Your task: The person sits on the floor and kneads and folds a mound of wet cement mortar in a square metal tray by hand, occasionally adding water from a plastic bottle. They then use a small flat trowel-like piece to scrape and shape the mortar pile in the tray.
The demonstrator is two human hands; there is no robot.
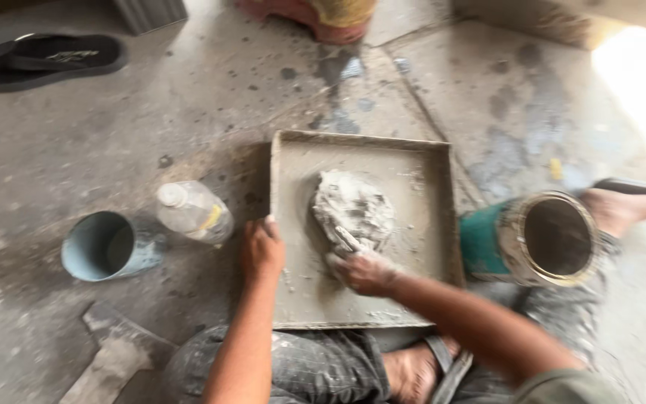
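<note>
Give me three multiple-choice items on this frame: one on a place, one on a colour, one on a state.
1. Where is the grey lump?
A in the tray
B on the floor
C in the can

2. What colour is the can's outside?
A red
B green
C yellow

3. How does the plastic bottle stand?
A upright
B upside down
C lying on its side

Answers: 1 A, the lump sits inside the square tray, where the right hand works it; 2 B, its side shows green; 3 C, it lies by the left hand.

A black sandal [48,58] lies on the stained concrete floor [188,90]. A clear plastic bottle [193,212] lies near a light-blue cup [106,245] on its side. A green can [536,239] lies open.
</note>
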